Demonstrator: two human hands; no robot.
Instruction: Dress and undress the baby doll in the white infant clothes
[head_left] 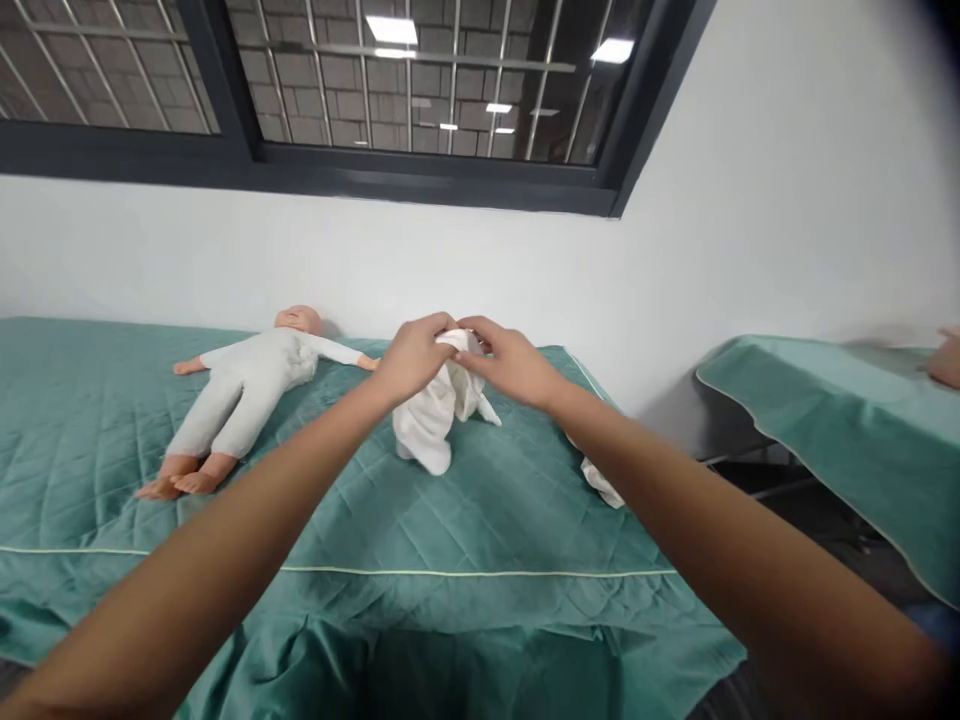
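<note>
Toward the far edge of the bed (pixel 112 420), close to the white wall, left hand (pixel 409 360) and right hand (pixel 510 362) both pinch the top of a white garment (pixel 431 420), fingers closed on the cloth; its lower end touches the green quilt. Baby doll (pixel 247 390) lies on its back just left, arm reaching toward the left hand. Open quilt spreads near and left. Another white cloth (pixel 600 482) hangs at the right edge. Second green-covered bed (pixel 825 420) stands right, across a gap. No writing legible.
</note>
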